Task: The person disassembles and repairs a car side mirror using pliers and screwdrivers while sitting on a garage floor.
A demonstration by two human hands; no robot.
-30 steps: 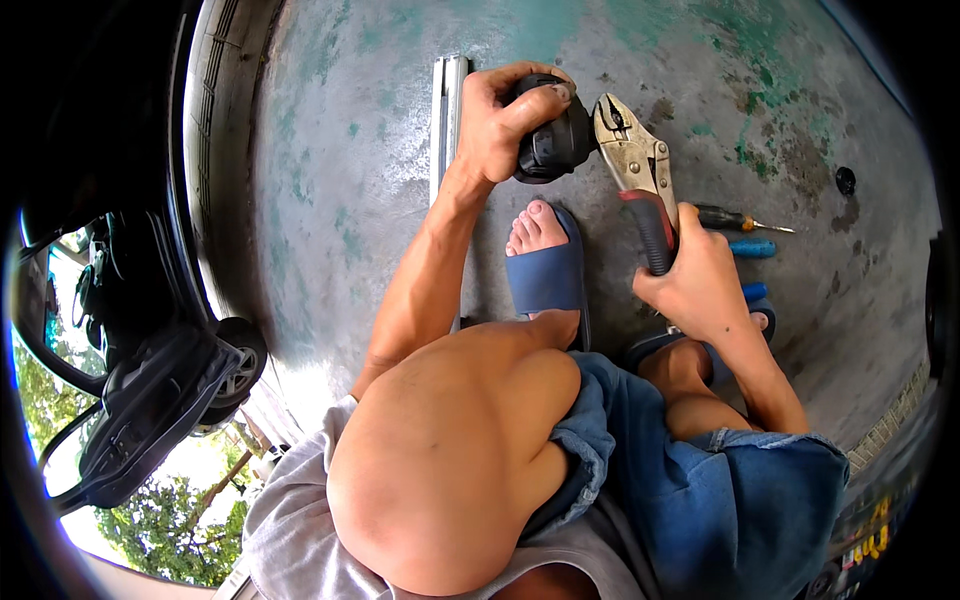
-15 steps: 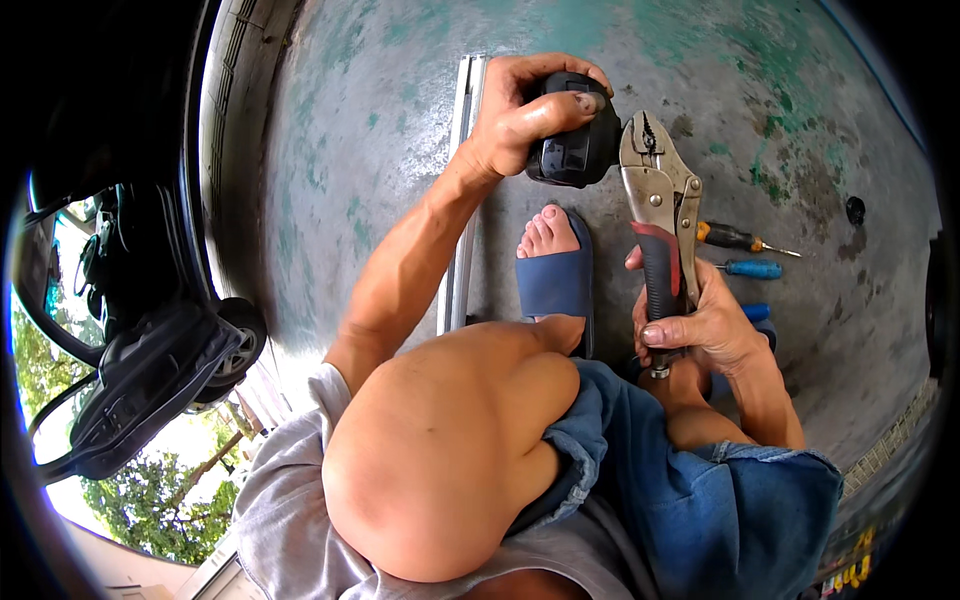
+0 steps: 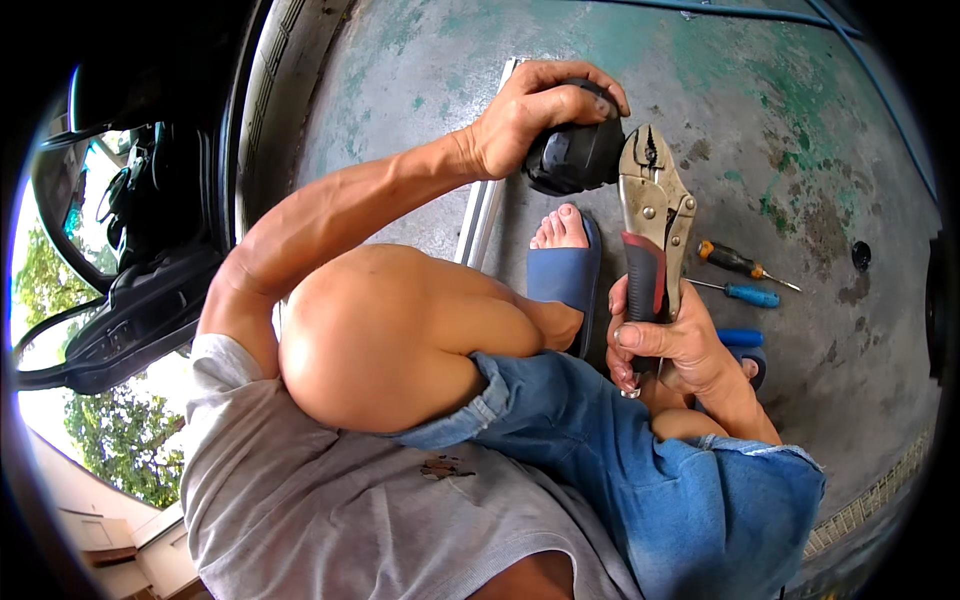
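My left hand (image 3: 540, 120) is closed over a chunky black object (image 3: 572, 158), thumb across its top. My right hand (image 3: 665, 345) grips the handle of metal locking pliers (image 3: 652, 185) with a red and dark grey grip, held upright. The pliers' head is at the right side of the black object; whether the jaws clamp part of it, I cannot tell. Beneath the object lies a pale metal rail (image 3: 480, 225) on the floor.
A yellow-and-black screwdriver (image 3: 730, 258), a blue screwdriver (image 3: 752, 296), another blue handle (image 3: 738, 338) and a small black cap (image 3: 860, 256) lie at right on the stained floor (image 3: 800, 130). My sandalled foot (image 3: 560, 280) is between my hands. Blue hoses (image 3: 720, 10) run along the far edge.
My right hand has shifted lower on the pliers, thumb now across the handle. Both hands and the held things appear slightly farther right, and the view has swung, showing more of my shirt.
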